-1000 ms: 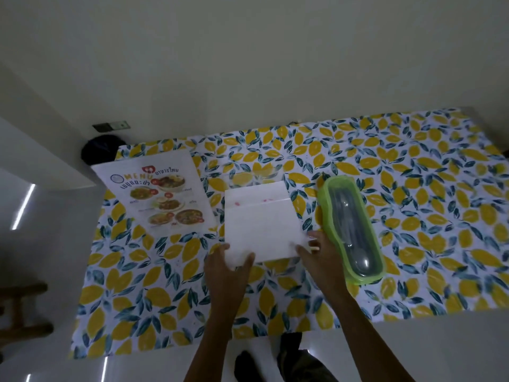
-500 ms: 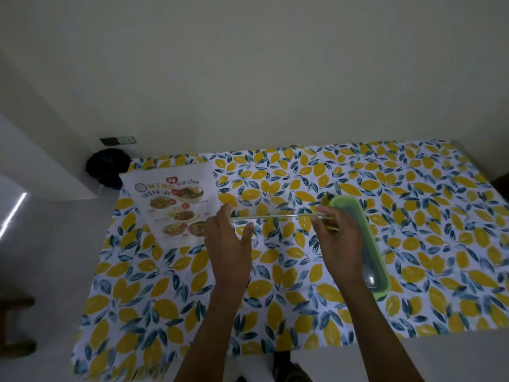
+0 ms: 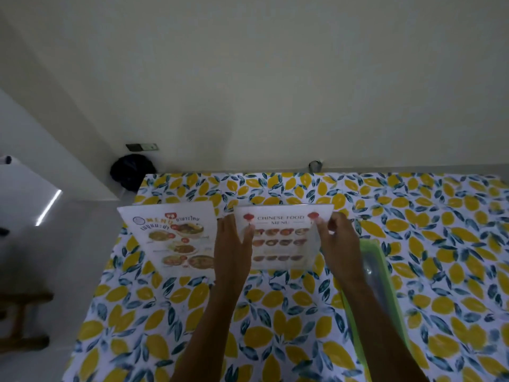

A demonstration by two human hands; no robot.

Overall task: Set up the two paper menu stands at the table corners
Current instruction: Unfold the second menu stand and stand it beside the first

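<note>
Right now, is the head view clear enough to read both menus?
Head view: dim and soft, no glare. The Chinese menu title reads; dish rows blur. The Thai menu shows "MENU"; small print is unreadable. Wide-angle bends the table edges.

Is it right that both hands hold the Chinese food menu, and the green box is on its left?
Not quite. In the head view both hands hold the Chinese menu, but the green box is on its right. The other menu lies on its left.

Head view, down over table [image 3: 413,244]
</note>
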